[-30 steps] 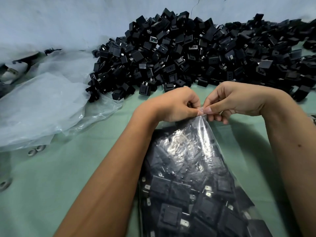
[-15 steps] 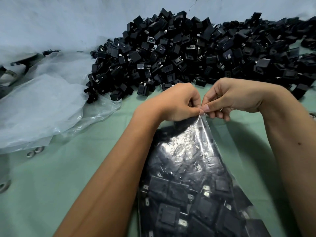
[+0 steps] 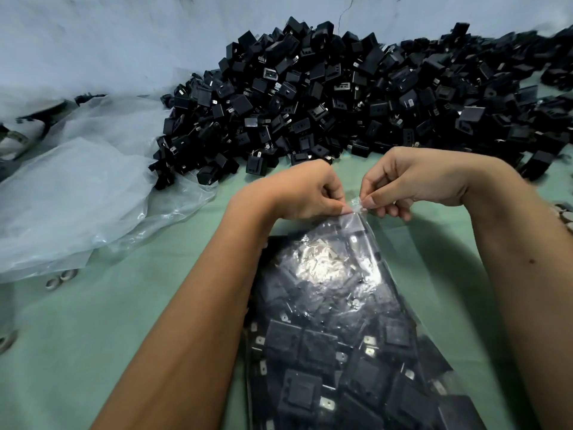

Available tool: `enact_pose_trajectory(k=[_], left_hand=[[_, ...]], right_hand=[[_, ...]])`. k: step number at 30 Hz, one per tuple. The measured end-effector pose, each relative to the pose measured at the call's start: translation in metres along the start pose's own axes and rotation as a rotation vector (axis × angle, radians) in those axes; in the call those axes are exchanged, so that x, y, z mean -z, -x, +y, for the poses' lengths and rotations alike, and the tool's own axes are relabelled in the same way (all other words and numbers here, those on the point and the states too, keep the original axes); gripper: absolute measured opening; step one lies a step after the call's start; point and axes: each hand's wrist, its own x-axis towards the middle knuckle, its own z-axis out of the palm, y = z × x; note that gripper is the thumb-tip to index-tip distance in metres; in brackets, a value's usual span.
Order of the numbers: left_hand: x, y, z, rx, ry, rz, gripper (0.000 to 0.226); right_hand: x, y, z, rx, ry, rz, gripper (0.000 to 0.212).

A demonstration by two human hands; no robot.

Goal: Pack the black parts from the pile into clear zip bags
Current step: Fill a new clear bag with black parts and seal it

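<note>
Head: clear zip bag (image 3: 335, 293) apparently full, glinting.

2 hands (image 3: 305, 193), 1 filled zip bag (image 3: 338, 321), 1 large pile of black parts (image 3: 341, 97) too many to count, 2 small metal rings (image 3: 60, 279)

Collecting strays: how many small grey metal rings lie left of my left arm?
3 grey rings: two by the clear plastic sheet, one at the frame's left edge. Others may be hidden.
</note>
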Motion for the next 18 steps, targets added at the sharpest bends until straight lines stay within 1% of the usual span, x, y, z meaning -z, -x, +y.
enact_pose_trajectory(k=[3,7,11,14,16,18], left_hand=[[-0.0011,0.0020,-0.0048,-0.004,0.055,-0.024,0.016],[-0.0023,0.0034,-0.0043,-0.004,0.111,-0.043,0.021],[-0.0036,0.0056,-0.0016,-0.008,0.088,-0.045,0.031],[-0.0036,0.0062,-0.0019,-0.007,0.123,-0.059,0.035],[-0.0012,0.0074,-0.0049,-0.010,0.157,-0.067,0.032],[0.0031,0.0106,-0.0102,-0.009,0.211,-0.084,0.024]], right_hand=[[-0.0016,-0.0003,-0.0014,-0.015,0.019,-0.004,0.024],[-0.0039,-0.0019,-0.0022,-0.045,0.008,-0.033,0.022],[-0.0089,-0.0055,-0.0027,0.017,0.021,-0.034,0.017],[-0.0077,-0.0056,-0.0009,0.075,0.034,-0.028,0.018],[-0.0073,-0.0055,0.0008,0.099,0.008,-0.025,0.021],[-0.0077,-0.0060,0.0026,0.119,-0.023,-0.020,0.018]])
